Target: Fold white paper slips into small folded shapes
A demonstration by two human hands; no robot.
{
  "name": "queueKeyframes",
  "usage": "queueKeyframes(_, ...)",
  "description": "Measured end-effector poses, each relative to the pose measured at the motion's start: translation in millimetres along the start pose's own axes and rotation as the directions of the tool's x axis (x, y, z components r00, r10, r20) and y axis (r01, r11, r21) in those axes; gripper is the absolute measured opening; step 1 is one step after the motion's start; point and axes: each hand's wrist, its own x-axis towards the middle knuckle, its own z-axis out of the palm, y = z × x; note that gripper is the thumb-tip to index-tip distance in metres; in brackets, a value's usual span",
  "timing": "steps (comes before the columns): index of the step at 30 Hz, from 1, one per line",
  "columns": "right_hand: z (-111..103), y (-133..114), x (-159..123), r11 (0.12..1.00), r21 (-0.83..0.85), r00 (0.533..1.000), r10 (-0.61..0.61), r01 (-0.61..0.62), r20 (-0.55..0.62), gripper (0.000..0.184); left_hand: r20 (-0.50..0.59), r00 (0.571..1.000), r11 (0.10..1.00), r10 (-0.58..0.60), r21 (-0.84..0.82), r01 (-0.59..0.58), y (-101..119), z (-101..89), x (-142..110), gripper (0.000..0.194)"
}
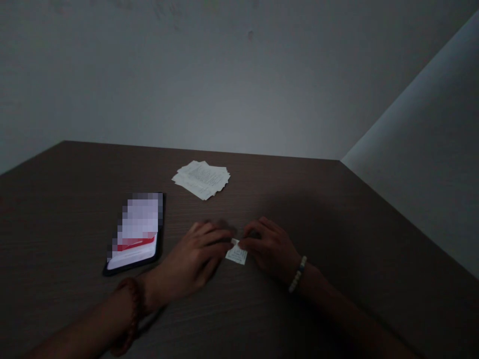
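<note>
Head view: slip, lower centre
Left hand, right hand: half-curled at slip, grip unclear
Phone: left
Paper stack: centre

Can read no word, brand or number. Shows faint lines of print on the pile of papers and the small slip, too tiny to make out. Gives nothing legible on the phone.
</note>
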Motion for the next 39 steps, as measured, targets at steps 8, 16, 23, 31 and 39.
queueKeyframes(8,3,1,-1,1.000,0.000,1.000,0.002,-0.002,-0.011,0.014,0.096,0.988,0.992,0.120,0.036,-0.124,-2,-6.0,-1,0.037)
queueKeyframes(16,-2,-1,-3,0.999,-0.044,1.000,-0.021,0.021,-0.003,0.014,0.118,0.984,0.990,0.135,0.022,-0.138,-6,-11.4,0,0.041)
queueKeyframes(23,-3,-3,-17,0.963,0.060,0.965,-0.261,0.262,-0.024,0.015,0.102,0.984,0.987,0.149,0.053,-0.155,-7,-9.3,-2,0.039)
queueKeyframes(31,-4,-5,-18,0.958,0.075,0.961,-0.277,0.275,0.019,0.015,0.109,0.984,0.987,0.138,0.065,-0.145,-7,-7.7,-2,0.038)
queueKeyframes(39,0,-4,-20,0.956,0.120,0.963,-0.270,0.267,0.014,0.018,0.134,0.981,0.984,0.141,0.088,-0.153,-7,-7.0,-4,0.036)
